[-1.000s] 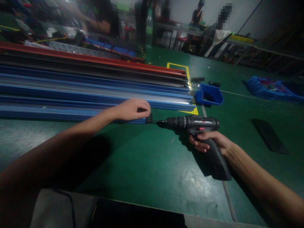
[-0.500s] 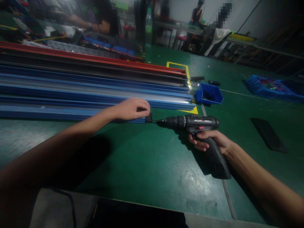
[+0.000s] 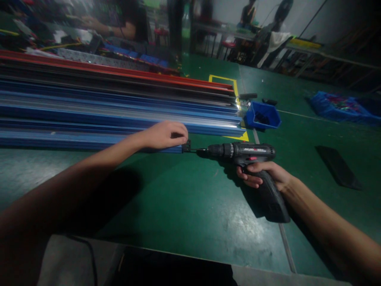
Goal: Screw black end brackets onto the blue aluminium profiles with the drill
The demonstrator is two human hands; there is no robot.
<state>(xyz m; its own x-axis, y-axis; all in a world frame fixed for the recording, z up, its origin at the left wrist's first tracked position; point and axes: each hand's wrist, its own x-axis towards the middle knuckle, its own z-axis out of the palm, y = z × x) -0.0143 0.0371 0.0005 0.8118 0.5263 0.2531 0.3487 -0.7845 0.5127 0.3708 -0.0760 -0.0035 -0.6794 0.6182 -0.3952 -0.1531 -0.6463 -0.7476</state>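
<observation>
My left hand [image 3: 166,135] lies over the right end of the nearest blue rail [image 3: 65,140], fingers curled down around it. At that end sits a small black end piece [image 3: 187,146], next to my fingertips. My right hand [image 3: 272,172] grips a black cordless drill [image 3: 253,150] by its handle, with the index finger at the trigger. The drill lies level and points left. Its thin bit [image 3: 193,150] reaches the black end piece; whether it sits in a screw is too small to tell.
Beyond the rail lie more blue, black and red-orange rails [image 3: 178,79]. A blue bin [image 3: 263,117] with dark parts stands past their ends, near yellow tape [image 3: 236,85]. A black flat piece [image 3: 337,167] lies at right, below blue trays [image 3: 342,107]. Other people are in the background.
The view has shifted very slightly. Both hands, the drill and the rail keep the same positions relative to one another.
</observation>
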